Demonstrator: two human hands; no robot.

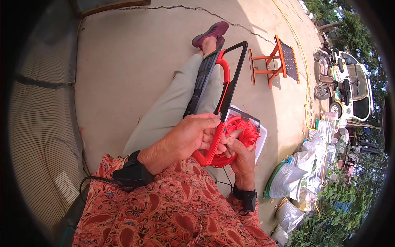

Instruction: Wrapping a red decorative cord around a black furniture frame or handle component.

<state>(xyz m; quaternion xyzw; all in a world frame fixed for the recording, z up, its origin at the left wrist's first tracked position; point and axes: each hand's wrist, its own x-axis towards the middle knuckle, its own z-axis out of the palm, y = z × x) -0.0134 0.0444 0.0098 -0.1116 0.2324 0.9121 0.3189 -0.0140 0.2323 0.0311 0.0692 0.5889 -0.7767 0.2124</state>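
A black looped frame point(234, 78) leans across my lap, with a flat slatted black panel point(203, 78) beside it. Tight turns of red cord cover parts of the frame, and a thick red wrapped curve point(213, 149) bends round its near end. My left hand point(185, 133) is closed on this near end, thumb on top of the black bar. Close by on the right, my right hand point(242, 158) pinches thin red cord against the wrapped part; its fingertips are partly hidden. Behind that hand, a loose red bundle of cord point(249, 133) spreads over a white container point(261, 144).
An orange stool point(273, 61) with a dark woven top stands ahead on the right. Several white sacks point(290, 179) line the right side, near a parked three-wheeler point(354, 86). A yellow hose point(305, 82) crosses the cracked concrete floor point(123, 53). Mesh screening point(41, 123) hangs at left.
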